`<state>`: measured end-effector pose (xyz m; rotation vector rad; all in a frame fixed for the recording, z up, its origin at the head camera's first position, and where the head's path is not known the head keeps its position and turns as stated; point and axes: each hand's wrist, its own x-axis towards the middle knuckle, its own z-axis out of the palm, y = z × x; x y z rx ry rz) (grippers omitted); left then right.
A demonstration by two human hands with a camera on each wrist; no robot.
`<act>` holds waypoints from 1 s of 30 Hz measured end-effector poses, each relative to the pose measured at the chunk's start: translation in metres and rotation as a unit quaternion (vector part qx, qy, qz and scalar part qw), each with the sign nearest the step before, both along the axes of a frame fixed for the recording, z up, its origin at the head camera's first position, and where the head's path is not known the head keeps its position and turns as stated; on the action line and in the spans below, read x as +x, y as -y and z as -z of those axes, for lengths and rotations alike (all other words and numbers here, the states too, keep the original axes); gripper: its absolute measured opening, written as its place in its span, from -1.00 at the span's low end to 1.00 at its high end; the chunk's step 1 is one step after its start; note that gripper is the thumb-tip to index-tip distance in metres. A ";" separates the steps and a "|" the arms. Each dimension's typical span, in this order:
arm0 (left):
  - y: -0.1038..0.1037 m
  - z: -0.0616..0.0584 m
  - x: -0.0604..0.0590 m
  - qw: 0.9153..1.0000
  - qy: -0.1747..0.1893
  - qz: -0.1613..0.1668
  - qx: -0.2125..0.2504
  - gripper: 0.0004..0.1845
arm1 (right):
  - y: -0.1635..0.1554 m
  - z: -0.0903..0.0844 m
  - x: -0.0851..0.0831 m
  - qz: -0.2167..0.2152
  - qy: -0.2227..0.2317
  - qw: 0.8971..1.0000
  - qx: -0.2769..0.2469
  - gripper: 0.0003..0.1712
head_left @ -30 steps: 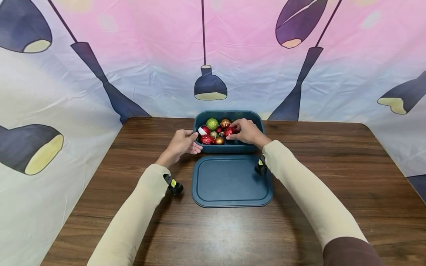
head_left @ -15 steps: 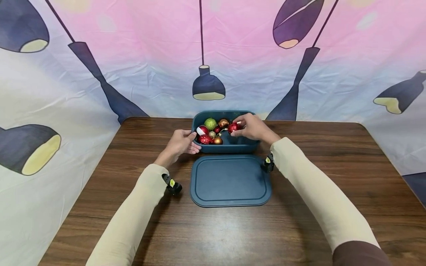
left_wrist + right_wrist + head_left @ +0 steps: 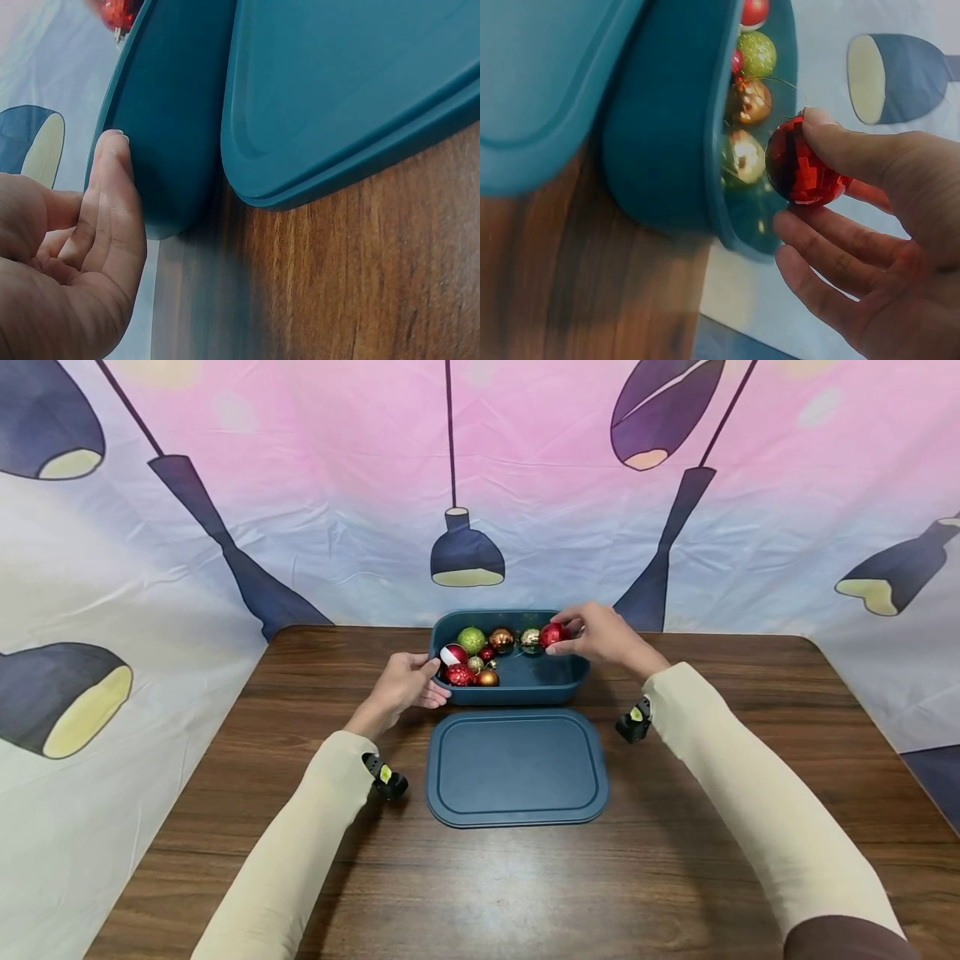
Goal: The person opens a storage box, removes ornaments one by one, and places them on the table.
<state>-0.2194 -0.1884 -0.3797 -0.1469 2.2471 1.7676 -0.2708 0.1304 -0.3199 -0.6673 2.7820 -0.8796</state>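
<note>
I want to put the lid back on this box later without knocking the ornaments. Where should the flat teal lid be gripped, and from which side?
Grip the lid by its two short edges, one hand coming in from each side. It lies flat on the table with a raised rim all round, right against the box, so its far edge is crowded.

This is looking like a staged recording corner, not a lived-in room. A printed cloth backdrop (image 3: 480,485) with painted hanging lamps is standing around a dark wooden bench (image 3: 675,860), and small cameras are sitting on the person's wrists.
</note>
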 end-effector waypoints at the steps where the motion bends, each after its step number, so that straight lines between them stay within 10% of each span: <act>1: 0.000 0.000 0.000 1.000 0.000 0.000 0.001 -0.42 | -0.003 -0.001 0.000 0.002 -0.003 1.000 0.001 -0.39; 30: -0.002 -0.004 0.002 1.000 0.006 0.003 -0.012 -0.41 | -0.079 -0.010 0.009 0.070 0.002 0.997 0.009 -0.40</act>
